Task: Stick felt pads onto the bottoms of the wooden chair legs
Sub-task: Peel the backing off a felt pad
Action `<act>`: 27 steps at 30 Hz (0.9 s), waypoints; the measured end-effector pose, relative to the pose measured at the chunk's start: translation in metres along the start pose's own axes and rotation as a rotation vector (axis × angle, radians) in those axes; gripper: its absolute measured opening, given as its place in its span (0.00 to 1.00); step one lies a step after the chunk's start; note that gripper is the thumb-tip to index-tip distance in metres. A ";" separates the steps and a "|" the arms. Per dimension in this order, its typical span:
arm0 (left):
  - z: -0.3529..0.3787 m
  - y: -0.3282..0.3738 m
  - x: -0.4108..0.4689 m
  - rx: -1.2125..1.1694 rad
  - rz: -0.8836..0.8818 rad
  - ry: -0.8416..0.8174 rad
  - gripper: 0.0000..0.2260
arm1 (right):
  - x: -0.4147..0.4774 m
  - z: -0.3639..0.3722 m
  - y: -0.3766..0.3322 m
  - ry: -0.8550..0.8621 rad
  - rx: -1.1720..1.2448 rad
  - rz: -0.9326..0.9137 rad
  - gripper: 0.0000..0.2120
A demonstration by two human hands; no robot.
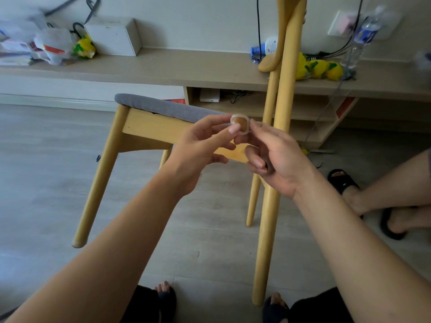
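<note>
Felt pad (240, 124) pinched btwn left hand (200, 145) & right hand (277, 157) fingers; prob light, soft, floppy w/ sticky face, so hold by rim

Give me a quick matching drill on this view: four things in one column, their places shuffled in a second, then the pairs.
Things:
1. felt pad
2. water bottle
3. white box
4. black sandal

Places:
A. on the floor at right, on a foot
B. pinched between the fingers of both hands
C. on the shelf at left
D. on the shelf at right, upright

Pairs: 1-B, 2-D, 3-C, 4-A
</note>
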State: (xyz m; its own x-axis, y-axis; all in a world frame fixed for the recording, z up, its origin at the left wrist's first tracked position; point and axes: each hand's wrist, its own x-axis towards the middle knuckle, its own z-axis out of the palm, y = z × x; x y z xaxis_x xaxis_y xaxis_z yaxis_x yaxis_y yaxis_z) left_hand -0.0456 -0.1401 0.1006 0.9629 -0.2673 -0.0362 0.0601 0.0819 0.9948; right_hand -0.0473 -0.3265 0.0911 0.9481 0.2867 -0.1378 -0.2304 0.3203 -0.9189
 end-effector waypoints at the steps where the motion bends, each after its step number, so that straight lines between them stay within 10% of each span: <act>1: -0.001 0.001 0.000 -0.003 0.010 -0.005 0.15 | 0.000 0.000 0.000 -0.003 -0.009 0.009 0.15; 14: 0.000 0.006 -0.006 -0.022 -0.025 -0.171 0.10 | 0.000 0.002 0.001 -0.086 0.005 0.065 0.13; 27: -0.007 -0.002 -0.004 0.248 -0.091 0.147 0.07 | 0.001 0.006 0.006 0.097 -0.278 -0.066 0.06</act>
State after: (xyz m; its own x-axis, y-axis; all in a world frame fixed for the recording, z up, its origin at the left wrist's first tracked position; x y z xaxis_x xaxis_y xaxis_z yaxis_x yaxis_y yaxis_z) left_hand -0.0478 -0.1326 0.0984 0.9854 -0.1193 -0.1214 0.0991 -0.1773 0.9791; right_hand -0.0496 -0.3187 0.0878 0.9786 0.1816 -0.0964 -0.1110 0.0719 -0.9912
